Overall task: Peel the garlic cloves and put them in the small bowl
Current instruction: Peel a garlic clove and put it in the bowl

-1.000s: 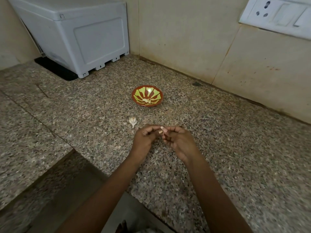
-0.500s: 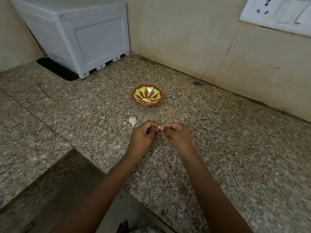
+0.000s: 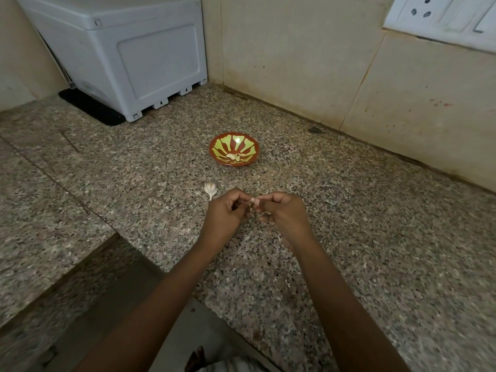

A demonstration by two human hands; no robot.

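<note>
Head view.
A: What is held by the hands?
B: A garlic clove (image 3: 252, 201) is pinched between the curled fingertips of the left hand (image 3: 224, 214) and the right hand (image 3: 285, 214), just above the counter (image 3: 349, 237).
A: Where is the small bowl (image 3: 222, 145) placed?
B: Beyond the hands, well apart from them; pale peeled cloves (image 3: 234, 157) are seen inside it. A piece of garlic (image 3: 210, 189) is left on the counter, just beside the left hand.
</note>
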